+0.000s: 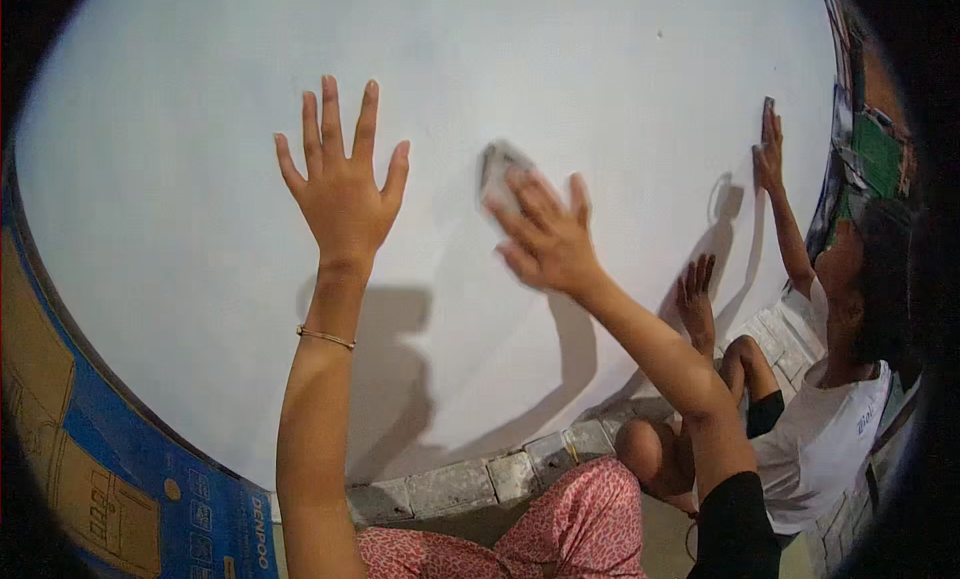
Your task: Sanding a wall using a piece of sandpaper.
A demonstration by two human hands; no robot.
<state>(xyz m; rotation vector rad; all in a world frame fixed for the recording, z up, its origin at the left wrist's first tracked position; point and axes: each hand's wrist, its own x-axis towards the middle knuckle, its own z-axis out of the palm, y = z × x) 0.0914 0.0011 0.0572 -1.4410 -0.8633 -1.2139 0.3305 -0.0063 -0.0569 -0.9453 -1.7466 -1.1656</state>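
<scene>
A large white wall (450, 69) rises in front of me. My left hand (345, 194) rests against it, open, fingers spread and nothing in it. To its right, my right hand (545, 229) is smeared by motion. Under its fingers is a small grey pad (500, 169), perhaps folded sandpaper, held against the wall. The pad's exact kind is blurred, and its lower part is hidden by the fingers.
At the right a person in a white shirt (815, 449) sits close, one raised hand (770, 159) pressing a small dark piece to the wall. A blue and brown cardboard box (200, 509) stands at lower left. Grey blocks (435, 489) line the wall's foot.
</scene>
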